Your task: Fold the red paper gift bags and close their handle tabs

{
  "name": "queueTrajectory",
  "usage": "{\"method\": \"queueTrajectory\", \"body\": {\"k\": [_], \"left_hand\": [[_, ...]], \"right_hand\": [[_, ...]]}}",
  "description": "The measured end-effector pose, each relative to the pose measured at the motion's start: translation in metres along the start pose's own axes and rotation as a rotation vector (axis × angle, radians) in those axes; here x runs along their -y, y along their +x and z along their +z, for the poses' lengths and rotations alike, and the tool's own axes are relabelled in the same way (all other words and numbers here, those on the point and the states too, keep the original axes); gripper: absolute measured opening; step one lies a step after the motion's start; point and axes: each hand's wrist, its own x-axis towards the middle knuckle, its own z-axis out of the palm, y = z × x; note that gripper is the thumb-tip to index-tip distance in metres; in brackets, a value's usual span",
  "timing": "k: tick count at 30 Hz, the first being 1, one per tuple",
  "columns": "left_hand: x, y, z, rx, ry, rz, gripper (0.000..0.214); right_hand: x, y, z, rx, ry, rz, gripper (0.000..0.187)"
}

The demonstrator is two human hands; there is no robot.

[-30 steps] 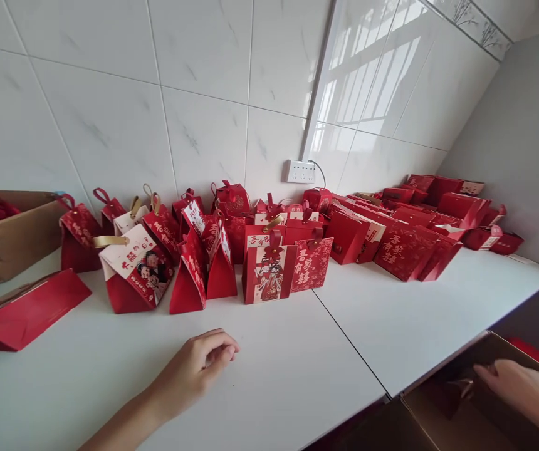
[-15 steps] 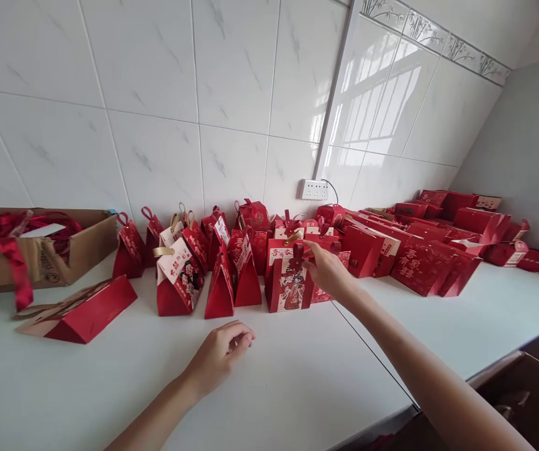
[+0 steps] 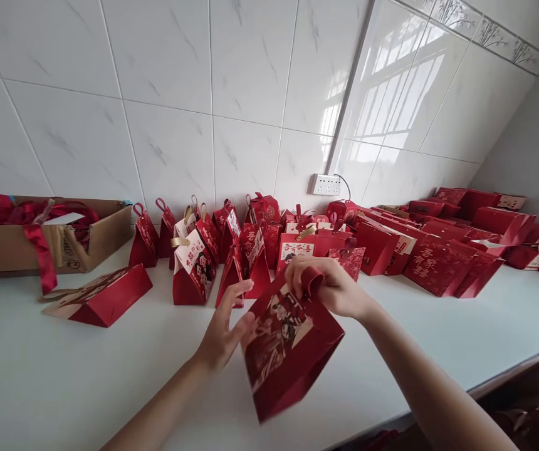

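Note:
A red gift box with printed cartoon figures hangs tilted above the white table, in front of the row of boxes. My right hand grips it at its top, by the dark red ribbon loop. At the box's left edge is my left hand, its fingers apart; the thumb is by the printed face, and whether it touches I cannot tell. Just behind stands a red and cream gift box with a gold ribbon, partly covered by my right hand.
A cardboard box of red ribbons stands at the left. Near it a red triangular box lies on its side. Several upright gift boxes line the wall, with more red boxes at the right, below a power socket.
My right hand has lifted a red box out of the row and brought it nearer, tilting it. My left hand has risen to the box and its fingers have spread. The view has shifted slightly.

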Motion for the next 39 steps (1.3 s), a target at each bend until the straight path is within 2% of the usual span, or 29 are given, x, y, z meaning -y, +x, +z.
{"method": "queueTrajectory", "body": {"k": [3,5,6,8,11,13,16,19,24,28,31,34,39], "left_hand": [[-0.002,0.001,-0.005,0.091,-0.120,0.056,0.068],[-0.005,0.002,-0.005,0.065,-0.149,0.039,0.064],[-0.007,0.002,-0.004,0.021,-0.133,0.036,0.060],[-0.009,0.002,-0.002,-0.096,-0.048,0.049,0.047],[-0.011,0.001,0.002,-0.238,0.086,0.052,0.025],[-0.011,-0.001,0.004,-0.271,0.128,0.067,0.024],[-0.013,-0.004,0.004,-0.227,0.146,0.126,0.020],[-0.018,-0.004,0.002,-0.251,0.164,0.235,0.014],[-0.031,-0.001,-0.002,-0.375,0.287,0.510,0.022],[-0.039,0.000,-0.003,-0.419,0.361,0.582,0.010],[-0.042,0.000,-0.003,-0.420,0.301,0.562,0.017],[-0.043,-0.001,-0.004,-0.364,0.290,0.573,0.020],[-0.044,0.000,-0.005,-0.299,0.350,0.676,0.017]], "right_hand": [[-0.012,0.016,0.021,0.111,0.224,0.049,0.021],[-0.027,0.021,0.036,0.081,0.355,0.137,0.009],[-0.035,0.021,0.043,0.026,0.426,0.187,0.011],[-0.051,0.015,0.055,-0.143,0.602,0.244,0.025],[-0.067,-0.001,0.068,-0.384,0.746,0.162,0.044],[-0.069,-0.011,0.075,-0.488,0.638,0.117,0.042],[-0.062,-0.017,0.085,-0.558,0.383,0.143,0.023],[-0.054,-0.015,0.091,-0.556,0.290,0.126,0.015],[-0.047,-0.014,0.092,-0.513,0.172,-0.009,0.007],[-0.044,-0.015,0.095,-0.500,0.150,-0.040,0.010],[-0.041,-0.015,0.097,-0.514,0.175,0.003,0.012],[-0.040,-0.015,0.097,-0.502,0.191,0.040,0.015],[-0.039,-0.016,0.095,-0.492,0.197,0.035,0.011]]}}
